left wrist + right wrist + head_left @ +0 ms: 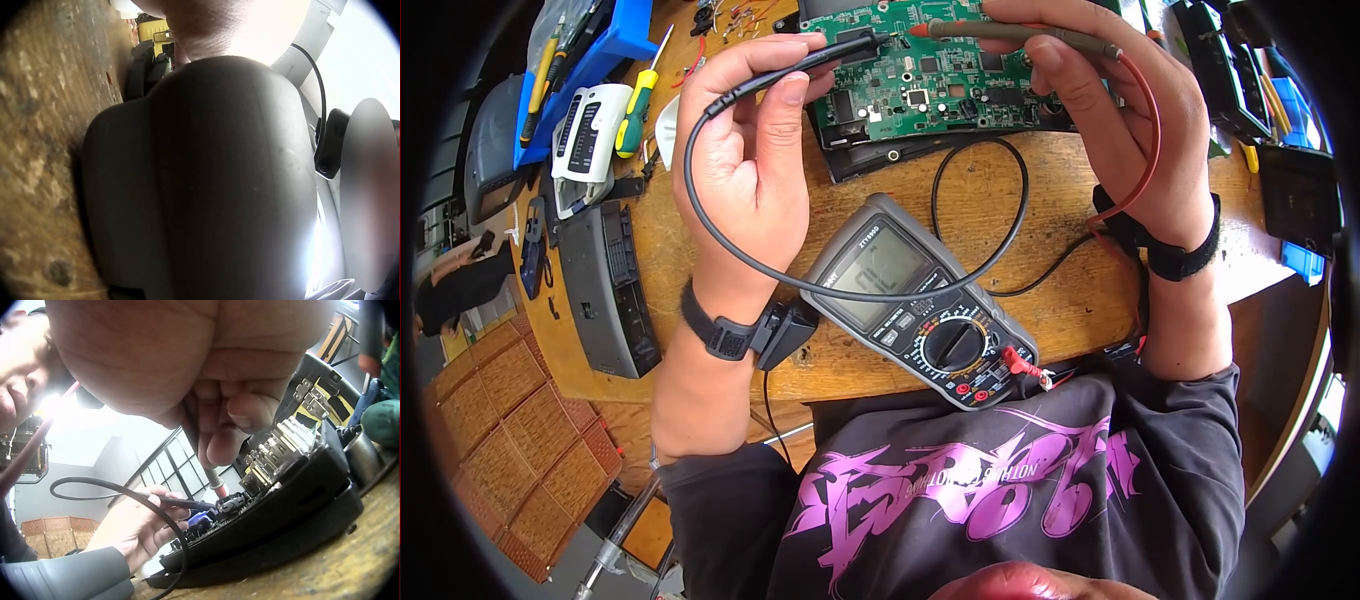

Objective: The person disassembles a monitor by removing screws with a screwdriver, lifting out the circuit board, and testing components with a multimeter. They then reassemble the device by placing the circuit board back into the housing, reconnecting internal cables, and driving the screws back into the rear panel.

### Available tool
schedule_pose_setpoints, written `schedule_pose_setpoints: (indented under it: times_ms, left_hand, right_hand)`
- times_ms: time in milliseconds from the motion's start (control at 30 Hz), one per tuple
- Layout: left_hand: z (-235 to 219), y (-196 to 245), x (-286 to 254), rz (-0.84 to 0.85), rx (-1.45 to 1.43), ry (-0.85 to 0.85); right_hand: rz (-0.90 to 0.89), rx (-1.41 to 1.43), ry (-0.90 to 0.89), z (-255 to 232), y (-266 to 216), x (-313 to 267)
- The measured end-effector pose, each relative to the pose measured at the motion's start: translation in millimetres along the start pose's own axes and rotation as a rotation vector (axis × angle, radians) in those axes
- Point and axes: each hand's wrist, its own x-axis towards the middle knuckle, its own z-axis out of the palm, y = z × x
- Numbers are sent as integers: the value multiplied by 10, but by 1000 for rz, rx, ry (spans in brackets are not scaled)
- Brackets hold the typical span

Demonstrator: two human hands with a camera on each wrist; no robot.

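Multimeter (925, 318), 1, grey plastic w/ round black dial, ctr of frame. Slim black plastic probe (830, 56), 1, pinched in L hand (745, 150); slim brown probe (965, 30) w/ red end, 1, pinched in R hand (1120, 140). Both pt at 1 rectangular green circuit bd (930, 65), top ctr; can't tell if tips touch. Upper L: 1 yellow-&-green-handled screwdriver (637, 115), 1 bright blue plastic bin (628, 30).

Electronics workshop
Scuffed wooden surface (1080, 320) bearing a multimeter (915, 322), exposed green circuit board (917, 97), yellow-and-green screwdriver (636, 115) and loose wires (701, 48).
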Motion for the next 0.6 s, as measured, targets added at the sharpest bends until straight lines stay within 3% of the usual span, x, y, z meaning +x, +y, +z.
schedule_pose_setpoints:
  times_ms: [167,267,367,600]
  left_hand:
    - [3,-3,-4,6,-11,4]
    - [-4,4,-4,-5,-4,-1]
    - [-10,0,0,-3,-6,-9]
    - [-7,3,0,7,-2,-7]
  right_hand:
    - [9,3,-9,-3,-42,9]
    - [140,141,16,12,-215,48]
    - [-28,-99,24,24,-196,37]
    - [6,-25,-28,-9,4,0]
